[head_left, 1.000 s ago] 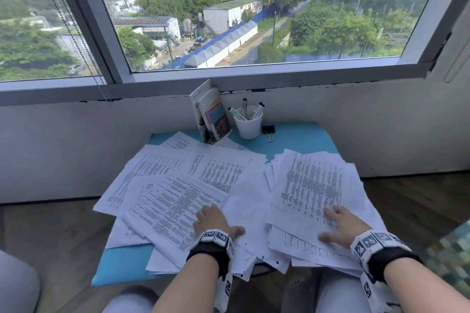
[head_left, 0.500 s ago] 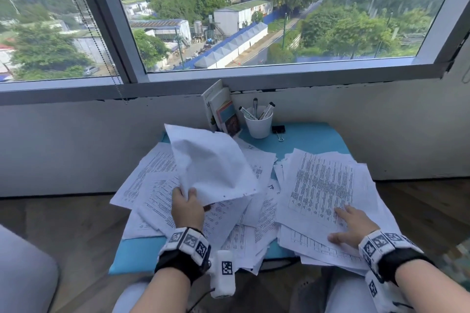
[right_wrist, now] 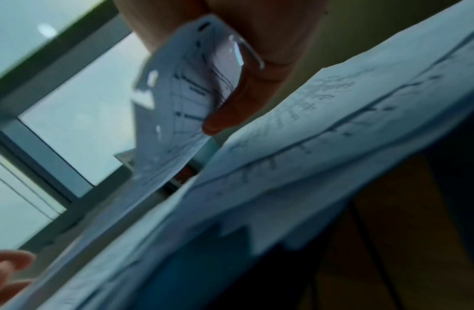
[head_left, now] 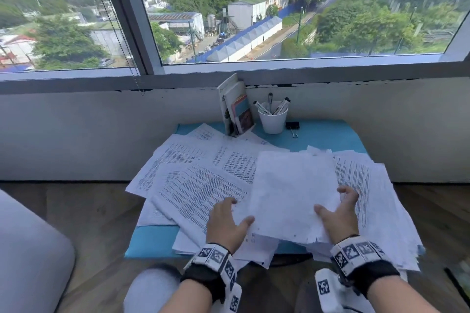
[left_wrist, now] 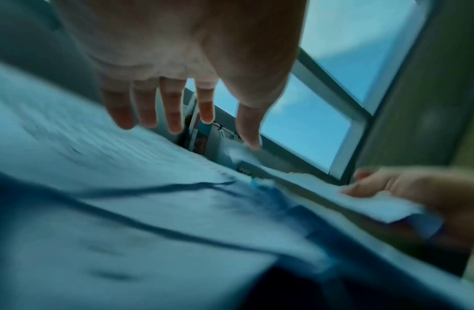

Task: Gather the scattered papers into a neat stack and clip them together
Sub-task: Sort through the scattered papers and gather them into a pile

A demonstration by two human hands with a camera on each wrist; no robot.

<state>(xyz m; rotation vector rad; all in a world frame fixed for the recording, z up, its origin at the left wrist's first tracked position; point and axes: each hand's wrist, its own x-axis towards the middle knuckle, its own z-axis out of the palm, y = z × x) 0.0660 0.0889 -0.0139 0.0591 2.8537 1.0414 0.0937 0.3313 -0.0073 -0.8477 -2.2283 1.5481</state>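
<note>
Printed papers (head_left: 203,185) lie scattered over a small blue table (head_left: 328,134), with a second loose pile (head_left: 371,185) at the right. My right hand (head_left: 338,213) pinches a sheet (head_left: 292,193), blank side up, by its near right corner, thumb on top, above the right pile. In the right wrist view the sheet (right_wrist: 188,88) curls against my thumb (right_wrist: 246,94). My left hand (head_left: 226,221) hovers open with spread fingers just left of that sheet, holding nothing; its fingers (left_wrist: 175,109) point down at the paper. A black binder clip (head_left: 292,126) lies at the back of the table.
A white cup of markers (head_left: 272,119) and a holder of booklets (head_left: 237,109) stand at the table's back edge under the window. A grey cushion (head_left: 30,262) is at the left. Wooden floor (head_left: 432,223) surrounds the table; papers overhang its near edge.
My left hand lifted a sheet off the left pile, carried it right and let go. My right hand, which pressed on the right pile, now holds that sheet.
</note>
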